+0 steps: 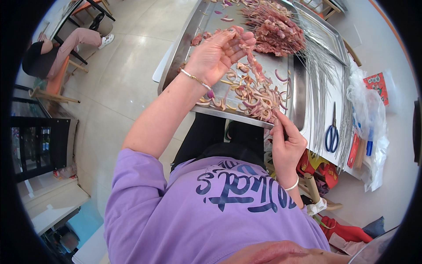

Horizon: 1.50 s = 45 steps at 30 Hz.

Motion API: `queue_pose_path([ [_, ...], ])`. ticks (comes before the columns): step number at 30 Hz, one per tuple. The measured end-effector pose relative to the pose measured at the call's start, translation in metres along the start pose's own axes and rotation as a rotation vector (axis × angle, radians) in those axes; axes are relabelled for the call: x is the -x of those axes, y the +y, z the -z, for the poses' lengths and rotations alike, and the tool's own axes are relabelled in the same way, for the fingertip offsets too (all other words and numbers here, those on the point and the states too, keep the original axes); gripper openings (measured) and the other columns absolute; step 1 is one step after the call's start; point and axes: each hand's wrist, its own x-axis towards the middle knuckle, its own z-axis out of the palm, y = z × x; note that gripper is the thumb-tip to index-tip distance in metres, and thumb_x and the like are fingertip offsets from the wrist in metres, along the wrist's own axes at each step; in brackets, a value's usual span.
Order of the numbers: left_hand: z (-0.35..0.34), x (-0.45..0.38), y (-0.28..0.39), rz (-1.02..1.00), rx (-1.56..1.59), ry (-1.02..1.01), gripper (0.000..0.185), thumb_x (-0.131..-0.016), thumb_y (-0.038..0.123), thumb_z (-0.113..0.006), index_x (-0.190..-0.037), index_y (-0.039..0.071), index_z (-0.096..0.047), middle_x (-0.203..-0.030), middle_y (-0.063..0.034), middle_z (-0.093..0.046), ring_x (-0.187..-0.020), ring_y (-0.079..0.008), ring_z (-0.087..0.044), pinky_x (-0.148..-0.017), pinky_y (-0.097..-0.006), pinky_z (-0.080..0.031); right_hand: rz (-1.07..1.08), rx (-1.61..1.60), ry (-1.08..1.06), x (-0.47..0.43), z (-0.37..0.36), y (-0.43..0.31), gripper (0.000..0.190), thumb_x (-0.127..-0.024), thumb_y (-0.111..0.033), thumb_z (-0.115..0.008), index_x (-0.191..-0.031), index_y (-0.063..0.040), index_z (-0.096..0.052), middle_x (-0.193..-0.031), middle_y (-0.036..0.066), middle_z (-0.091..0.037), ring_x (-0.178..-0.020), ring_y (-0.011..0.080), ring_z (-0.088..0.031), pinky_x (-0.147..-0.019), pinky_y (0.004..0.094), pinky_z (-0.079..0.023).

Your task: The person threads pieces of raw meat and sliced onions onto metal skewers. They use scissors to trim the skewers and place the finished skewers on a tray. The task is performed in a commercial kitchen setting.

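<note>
My left hand (216,54), palm turned up, has its thumb and fingers around raw meat at the far end of a skewer. Pieces of meat (256,67) are threaded along that skewer below the fingers. The bare near end of the thin metal skewer (271,97) is pinched by my right hand (288,142) at the tray's front edge. Underneath lies a heap of sliced onion (260,104) with some meat bits. The steel tray (227,115) also bears a large pile of meat skewers (280,31) at its far right.
Right of the tray, many bare metal skewers (319,69) lie beside blue-handled scissors (332,137). Clear plastic bags (366,105) and a blue marker (370,142) are farther right. A seated person (72,43) is at the upper left. A drinks fridge (39,142) stands at the left.
</note>
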Motion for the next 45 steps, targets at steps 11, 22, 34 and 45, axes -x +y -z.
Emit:
queue_pose_path([
  [11, -0.01, 0.008, 0.008, 0.066, -0.016, -0.136, 0.032, -0.106, 0.023, -0.054, -0.128, 0.0, -0.058, -0.123, -0.0207, -0.066, -0.115, -0.0289, -0.066, -0.105, -0.0399, -0.054, -0.098, -0.2, -0.085, -0.019, -0.002, -0.01, 0.023, -0.096, 0.004, -0.062, -0.116, 0.003, -0.072, -0.077, 0.004, -0.067, -0.068, 0.0068, -0.061, -0.063, 0.0214, -0.049],
  [22, -0.002, 0.005, 0.003, 0.0, -0.181, -0.131, 0.031, -0.105, 0.019, -0.057, -0.129, -0.001, -0.06, -0.12, -0.0194, -0.069, -0.112, -0.0289, -0.069, -0.103, -0.0399, -0.056, -0.098, -0.203, -0.114, -0.018, 0.002, -0.004, 0.023, -0.097, 0.004, -0.061, -0.117, 0.005, -0.072, -0.078, 0.002, -0.066, -0.069, 0.0066, -0.059, -0.065, 0.0211, -0.048],
  [34, -0.002, 0.007, -0.004, 0.154, -0.273, -0.224, 0.026, -0.105, 0.017, -0.056, -0.123, -0.001, -0.061, -0.118, -0.0181, -0.07, -0.113, -0.0287, -0.069, -0.101, -0.0413, -0.057, -0.058, -0.218, -0.113, -0.024, -0.002, -0.003, 0.021, -0.097, 0.004, -0.061, -0.115, 0.005, -0.072, -0.074, 0.002, -0.065, -0.067, 0.0062, -0.058, -0.063, 0.0209, -0.048],
  [45, -0.001, 0.006, 0.002, 0.203, -0.312, -0.039, 0.054, -0.106, 0.035, -0.053, -0.143, -0.004, -0.047, -0.133, -0.0201, -0.062, -0.124, -0.0283, -0.062, -0.107, -0.0389, -0.051, 0.364, 0.373, 0.112, -0.115, 0.045, 0.001, 0.022, -0.091, -0.005, -0.064, -0.11, -0.008, -0.076, -0.078, 0.013, -0.072, -0.066, 0.024, -0.069, -0.062, 0.0322, -0.052],
])
